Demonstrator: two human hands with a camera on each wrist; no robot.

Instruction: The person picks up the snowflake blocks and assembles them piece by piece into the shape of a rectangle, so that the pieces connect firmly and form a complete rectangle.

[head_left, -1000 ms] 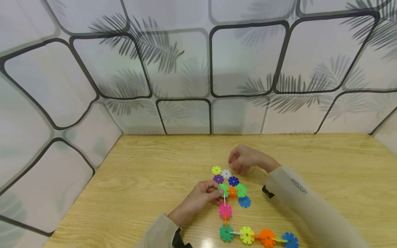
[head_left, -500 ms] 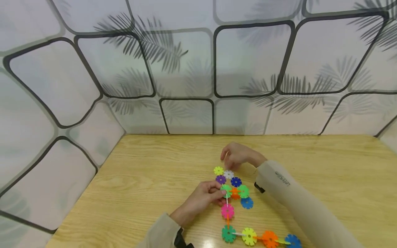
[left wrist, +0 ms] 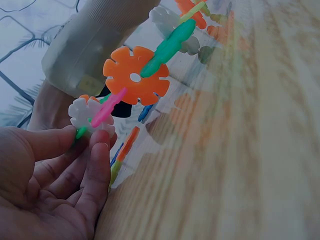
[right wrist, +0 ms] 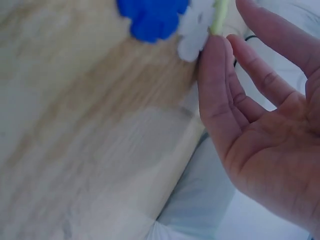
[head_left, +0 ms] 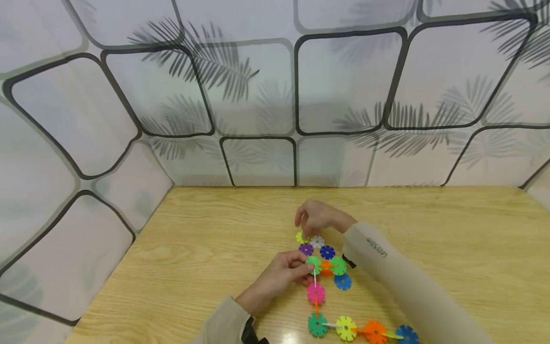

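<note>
Notched plastic snap discs are joined in a chain on the table. My left hand [head_left: 281,274] pinches the light green disc [head_left: 316,261] at a corner of it; in the left wrist view, thumb and fingers meet there beside a white disc [left wrist: 80,112]. A pink disc [head_left: 315,293] sits below that corner. My right hand [head_left: 320,217] reaches over a loose yellow disc [head_left: 300,237] and partly covers it. In the right wrist view a fingertip touches the yellow disc [right wrist: 218,17], while the thumb stands apart. White [head_left: 317,241], purple [head_left: 306,249] and dark blue [head_left: 327,252] discs lie close by.
A blue disc [head_left: 343,282] lies right of the chain's upper part. Along the near side the chain runs through a dark green disc [head_left: 317,326], a yellow one and an orange disc [head_left: 375,332] to a blue one. A patterned wall [head_left: 258,162] backs the wooden table [head_left: 206,224].
My right hand has moved left, from beside the white disc to the yellow disc, and come down onto it. My left hand keeps its pinch on the light green disc.
</note>
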